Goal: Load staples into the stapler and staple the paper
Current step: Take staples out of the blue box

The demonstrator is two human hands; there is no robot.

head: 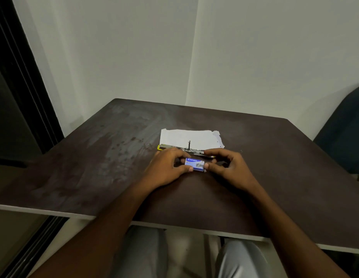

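Observation:
A small blue box of staples (195, 164) sits low over the dark table, pinched between both hands. My left hand (168, 168) grips its left end with thumb and fingers. At the box's right end, my right hand (227, 167) holds it with its fingertips. Just behind the hands lies a stapler (186, 149), opened out flat, with a yellow end at the left and a small black part standing up in its middle. Beyond it rests a white sheet of paper (191, 137) with a torn right corner.
The dark brown table (106, 157) has worn, smudged patches on its left half. A dark chair back (343, 133) stands at the right. White walls meet in a corner behind, and a black door frame (20, 77) runs down the left. My knees show below the near edge.

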